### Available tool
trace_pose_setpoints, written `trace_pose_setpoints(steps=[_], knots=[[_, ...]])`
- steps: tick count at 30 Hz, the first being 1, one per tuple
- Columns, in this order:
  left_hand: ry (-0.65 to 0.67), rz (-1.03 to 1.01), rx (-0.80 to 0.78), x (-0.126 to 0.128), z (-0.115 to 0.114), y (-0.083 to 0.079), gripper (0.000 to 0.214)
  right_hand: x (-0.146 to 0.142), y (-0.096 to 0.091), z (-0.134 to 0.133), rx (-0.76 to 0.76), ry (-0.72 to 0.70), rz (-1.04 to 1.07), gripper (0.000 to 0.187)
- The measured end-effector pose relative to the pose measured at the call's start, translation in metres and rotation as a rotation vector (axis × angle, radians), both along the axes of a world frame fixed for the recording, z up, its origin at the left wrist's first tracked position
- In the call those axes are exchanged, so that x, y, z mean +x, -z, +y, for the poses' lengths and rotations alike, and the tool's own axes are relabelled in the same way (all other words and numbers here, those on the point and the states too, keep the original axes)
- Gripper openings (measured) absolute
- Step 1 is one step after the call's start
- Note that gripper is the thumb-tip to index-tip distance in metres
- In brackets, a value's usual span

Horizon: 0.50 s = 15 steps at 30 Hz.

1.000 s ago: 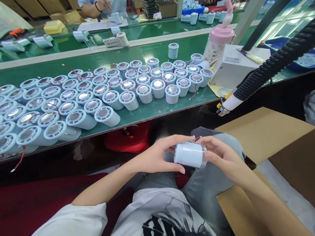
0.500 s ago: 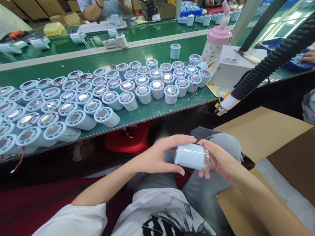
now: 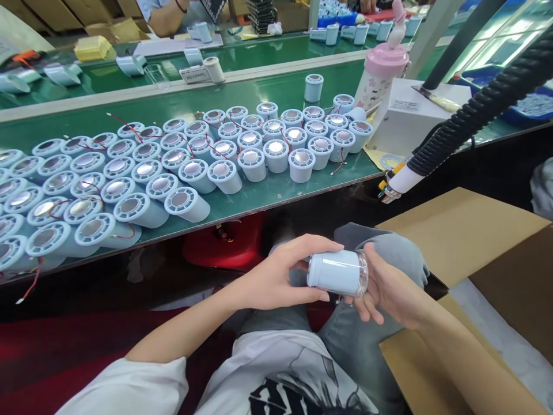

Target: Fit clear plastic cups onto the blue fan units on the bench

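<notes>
Over my lap I hold a light-blue plastic cylinder [image 3: 334, 272] lying on its side, with a clear plastic cover [image 3: 363, 274] around it that extends past its right end. My left hand [image 3: 280, 275] grips it from the left, thumb below and fingers along the top. At the clear end, my right hand [image 3: 386, 288] has its thumb near the upper rim and its fingers under and behind, partly extended. On the green table [image 3: 259, 204] ahead stand rows of similar light-blue cylinders [image 3: 224, 176], some with thin red wires.
An open cardboard box [image 3: 466, 230] is at my right. Above it hangs a black corrugated hose [image 3: 470, 109] with a metal-tipped nozzle [image 3: 391, 193]. A white metal box [image 3: 397, 118] and a pink-lidded bottle [image 3: 380, 75] stand at the table's right. Across the belt is another person's arm [image 3: 166, 17].
The fingers of my right hand have loosened and stretched out a little below the clear end. My left hand and the cylinder have barely shifted.
</notes>
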<state>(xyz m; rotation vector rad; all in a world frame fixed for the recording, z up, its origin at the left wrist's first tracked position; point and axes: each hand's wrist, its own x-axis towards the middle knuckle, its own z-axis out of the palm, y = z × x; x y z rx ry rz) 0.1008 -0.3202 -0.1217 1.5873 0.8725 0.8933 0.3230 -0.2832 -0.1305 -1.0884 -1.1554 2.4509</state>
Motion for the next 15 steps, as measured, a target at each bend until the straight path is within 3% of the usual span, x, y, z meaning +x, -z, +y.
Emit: trace_pose_setpoints(steps=[2,4,6,8,10,13,15], knots=[[-0.034,0.003,-0.075,0.0,-0.002,-0.003,0.062,0.004,0.006,-0.001,0.294,0.075,-0.007,0.069],[-0.056,-0.018,-0.165,-0.001,-0.003,-0.005,0.064,0.009,0.009,-0.001,0.742,0.119,-0.041,0.07],[-0.06,-0.029,-0.239,-0.001,-0.004,-0.005,0.066,0.012,0.01,-0.001,1.19,0.068,-0.064,0.063],[-0.043,-0.032,-0.289,-0.003,-0.003,-0.004,0.067,0.014,0.01,0.0,1.406,-0.01,-0.076,0.056],[-0.02,-0.034,-0.3,-0.004,-0.001,-0.004,0.072,0.014,0.009,-0.001,1.278,-0.034,-0.08,0.055],[0.007,-0.035,-0.24,-0.007,0.0,-0.006,0.079,0.013,0.009,-0.002,0.754,0.011,0.02,0.055],[0.033,-0.068,-0.246,-0.009,0.0,-0.007,0.079,0.012,0.009,-0.002,0.509,0.047,0.115,0.049]])
